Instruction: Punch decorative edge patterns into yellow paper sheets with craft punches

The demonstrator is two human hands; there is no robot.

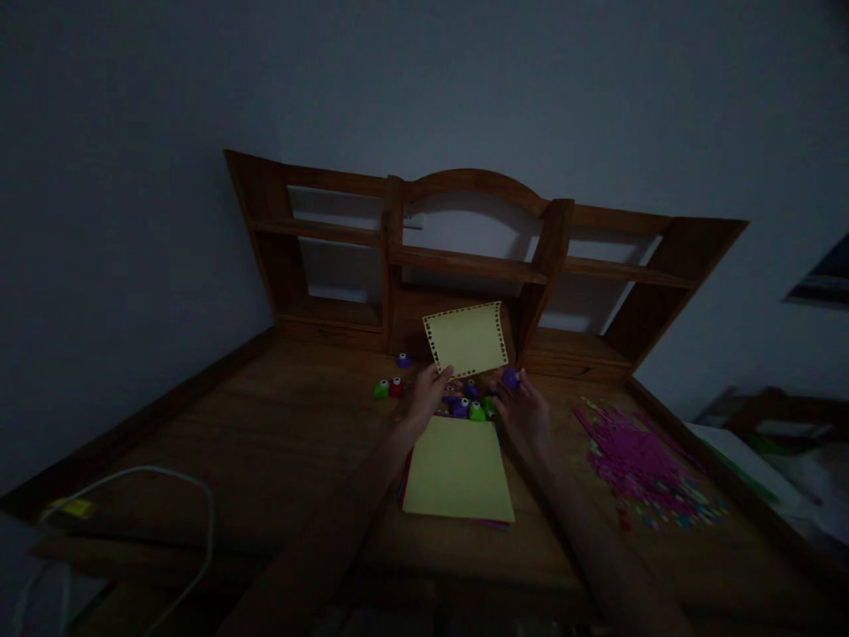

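Spotting a green punch (pixel 381 389) and a red punch (pixel 396 387) left of the left fingers, plus a small purple punch (pixel 402 361) a bit beyond, probably parked out of the way. Got the left hand (pixel 428 398) clamped on the yellow sheet (pixel 465 341), pinching near the lower left corner, likely to leave most of it free and the hole-punched edges in view. Holding it tilted up past the fingertips, forearm slanted in from the body side. Seeing more punches (pixel 460 408) clustered between both sets of fingers, maybe for easy reach. Noting a paper stack (pixel 457 469) just bodyward of those, yellow on top, guessing set central for handiness. Got the right hand (pixel 527 416) closed at the fingertips on a raised purple punch (pixel 510 379), just beside the sheet's lower right corner, presumably to have it near that edge. Palm turned inward, can't tell exact thumb placement, too dim. Finding a pink heap (pixel 630 451) well right of the right fingers, likely shoved aside for elbow room.
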